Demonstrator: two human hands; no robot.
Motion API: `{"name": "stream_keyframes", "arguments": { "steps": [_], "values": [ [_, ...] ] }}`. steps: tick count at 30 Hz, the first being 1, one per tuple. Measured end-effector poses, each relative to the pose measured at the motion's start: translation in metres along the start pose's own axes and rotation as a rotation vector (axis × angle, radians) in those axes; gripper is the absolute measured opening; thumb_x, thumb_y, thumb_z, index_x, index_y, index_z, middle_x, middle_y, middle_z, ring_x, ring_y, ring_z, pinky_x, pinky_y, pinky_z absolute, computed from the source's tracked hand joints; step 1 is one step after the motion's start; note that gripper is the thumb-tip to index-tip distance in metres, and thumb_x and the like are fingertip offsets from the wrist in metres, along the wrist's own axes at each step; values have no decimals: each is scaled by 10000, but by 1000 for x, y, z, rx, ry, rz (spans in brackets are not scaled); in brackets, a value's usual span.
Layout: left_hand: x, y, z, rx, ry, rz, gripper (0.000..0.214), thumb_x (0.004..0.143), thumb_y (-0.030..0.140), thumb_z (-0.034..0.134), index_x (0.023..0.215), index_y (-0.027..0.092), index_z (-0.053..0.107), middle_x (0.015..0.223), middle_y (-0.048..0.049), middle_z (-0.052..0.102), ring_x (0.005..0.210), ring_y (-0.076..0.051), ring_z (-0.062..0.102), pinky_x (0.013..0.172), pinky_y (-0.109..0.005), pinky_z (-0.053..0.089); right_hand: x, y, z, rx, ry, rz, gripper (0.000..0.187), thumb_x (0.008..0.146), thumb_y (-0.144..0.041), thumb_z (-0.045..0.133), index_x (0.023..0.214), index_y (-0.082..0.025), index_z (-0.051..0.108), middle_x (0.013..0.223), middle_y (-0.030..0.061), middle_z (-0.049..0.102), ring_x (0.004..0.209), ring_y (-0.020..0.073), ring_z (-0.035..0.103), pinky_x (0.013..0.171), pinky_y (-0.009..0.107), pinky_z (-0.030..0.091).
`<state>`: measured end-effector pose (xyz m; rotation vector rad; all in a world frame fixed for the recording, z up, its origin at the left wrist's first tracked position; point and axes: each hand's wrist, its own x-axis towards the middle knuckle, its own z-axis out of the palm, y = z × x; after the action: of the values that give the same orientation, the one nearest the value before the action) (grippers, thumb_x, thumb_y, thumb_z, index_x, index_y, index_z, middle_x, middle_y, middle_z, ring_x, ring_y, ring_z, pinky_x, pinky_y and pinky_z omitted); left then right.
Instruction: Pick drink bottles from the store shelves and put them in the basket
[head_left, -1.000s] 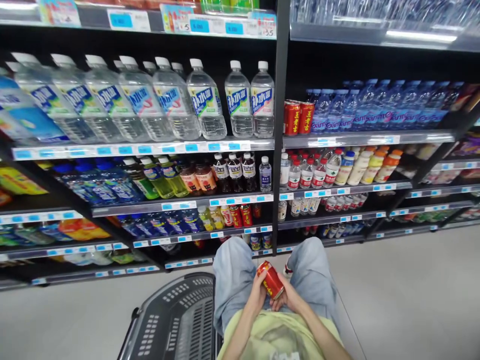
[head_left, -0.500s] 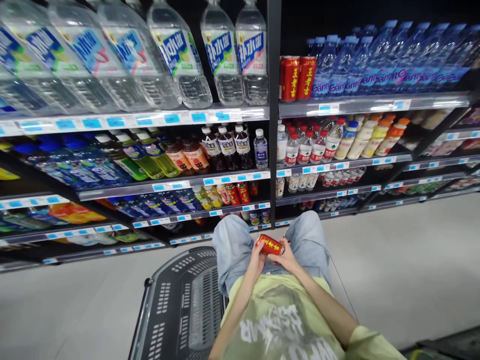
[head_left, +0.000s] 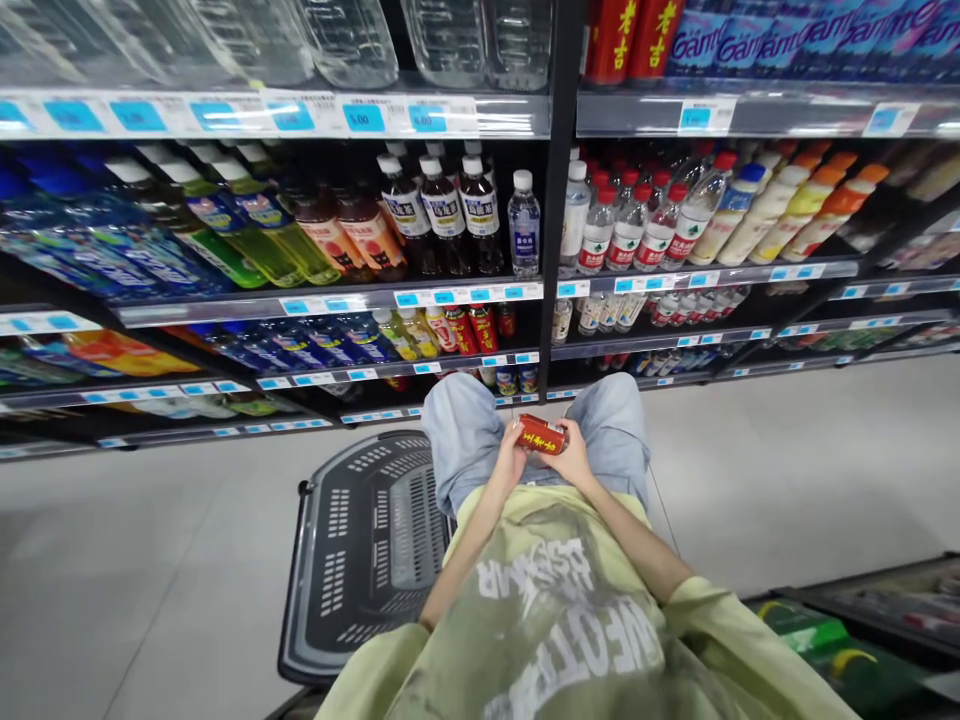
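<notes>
Just past the pale green shirt (head_left: 555, 620), both hands meet in front of the knees. The red can (head_left: 541, 434) lies sideways between them: the left hand (head_left: 508, 463) curls around its left end, and the right hand (head_left: 576, 460) wraps its right end, fingers pressed onto the metal. A dark shopping basket (head_left: 330, 560) stands on the floor just left of the legs. Beyond, shelves (head_left: 420, 298) carry rows of drink bottles (head_left: 442, 210).

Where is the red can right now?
In the head view, the red can lies sideways near the middle, held between the left hand and right hand, just right of the black basket.
</notes>
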<state>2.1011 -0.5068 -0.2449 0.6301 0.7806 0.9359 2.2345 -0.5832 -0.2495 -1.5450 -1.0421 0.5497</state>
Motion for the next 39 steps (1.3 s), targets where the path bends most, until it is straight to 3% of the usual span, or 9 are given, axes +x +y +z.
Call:
{"name": "stream_keyframes", "arguments": {
  "steps": [8, 19, 27, 31, 34, 39],
  "values": [
    [-2, 3, 2, -12, -32, 1, 506, 767, 512, 812, 1163, 239, 651, 1124, -46, 732, 998, -210, 674, 825, -320, 575, 3, -5, -1, 220, -34, 115, 778, 581, -407, 966, 1240, -201, 607, 1276, 128, 710, 1055, 266, 730, 935, 407, 620],
    [-4, 3, 2, -136, -43, -21, 523, 725, 462, 913, 1141, 226, 701, 1084, -28, 741, 926, -188, 654, 768, -273, 531, 2, -9, -3, 198, -30, 134, 753, 582, -398, 966, 1220, -214, 611, 1257, 109, 730, 1035, 262, 747, 945, 412, 629],
    [-2, 6, 0, -145, -20, -28, 566, 721, 448, 922, 1214, 250, 725, 1118, -35, 747, 952, -202, 656, 780, -280, 522, 5, -10, 0, 189, -42, 211, 778, 514, -457, 979, 1146, -214, 595, 1149, 80, 730, 937, 232, 728, 847, 355, 609],
    [2, 5, -8, -163, -44, -28, 617, 730, 434, 922, 1290, 259, 732, 1336, -65, 736, 1137, -256, 688, 887, -317, 552, 3, -5, 6, 143, -112, 177, 621, 661, -573, 890, 1076, -207, 608, 997, 58, 757, 887, 237, 710, 815, 350, 567],
    [11, 0, -18, -211, -32, -13, 608, 736, 413, 913, 1298, 252, 747, 1435, -73, 707, 1326, -315, 645, 1080, -399, 532, 1, 3, 13, 94, -189, 118, 555, 762, -637, 811, 1045, -206, 606, 876, 30, 752, 782, 218, 678, 725, 320, 518],
    [27, -6, -32, -244, -4, -50, 534, 752, 370, 891, 1266, 272, 779, 1454, -60, 711, 1482, -357, 549, 1238, -476, 451, 4, 15, 21, 84, -206, 116, 593, 757, -696, 807, 1031, -219, 585, 844, 18, 748, 758, 222, 672, 690, 304, 484]
  ]
}}
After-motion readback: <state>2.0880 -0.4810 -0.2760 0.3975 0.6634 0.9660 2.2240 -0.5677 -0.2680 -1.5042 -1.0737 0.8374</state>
